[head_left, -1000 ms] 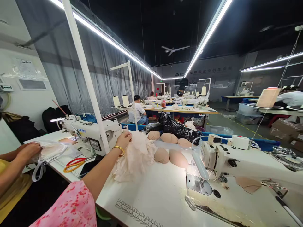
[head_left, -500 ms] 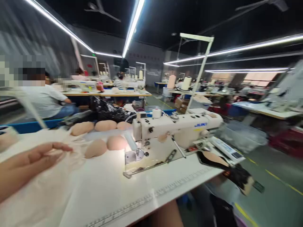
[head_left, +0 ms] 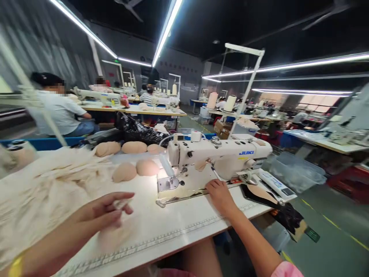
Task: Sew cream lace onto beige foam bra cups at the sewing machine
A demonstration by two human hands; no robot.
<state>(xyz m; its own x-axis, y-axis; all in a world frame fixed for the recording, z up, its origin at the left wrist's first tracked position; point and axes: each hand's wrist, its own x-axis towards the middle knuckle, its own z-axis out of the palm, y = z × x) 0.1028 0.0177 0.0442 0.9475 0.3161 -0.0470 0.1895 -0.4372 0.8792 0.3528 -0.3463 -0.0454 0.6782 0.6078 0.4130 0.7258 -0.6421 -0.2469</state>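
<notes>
My left hand (head_left: 111, 209) is in front of the fabric pile, thumb and fingers closed on a thin, pale beige fabric piece (head_left: 118, 232). That piece hangs below the fingers, blurred by motion. My right hand (head_left: 220, 196) rests on the front edge of the bed of a white sewing machine (head_left: 213, 152), fingers curled down. Whatever lies under those fingers is hidden. A heap of cream fabric (head_left: 66, 181) spreads over the left of the white table (head_left: 161, 232). Beige moulded cups (head_left: 147, 167) lie left of the lit needle area.
A printed ruler strip (head_left: 173, 233) runs along the table's front edge. At the right end are a control panel (head_left: 273, 184) and a black strip with a beige piece (head_left: 262, 194). Black plastic bags (head_left: 141, 129) lie behind the table. A co-worker (head_left: 62, 109) sits at far left.
My left hand has moved right, away from the cream heap, with a fabric piece in it. My right hand has come into view onto the machine bed, where small dark thread snips lay visible before.
</notes>
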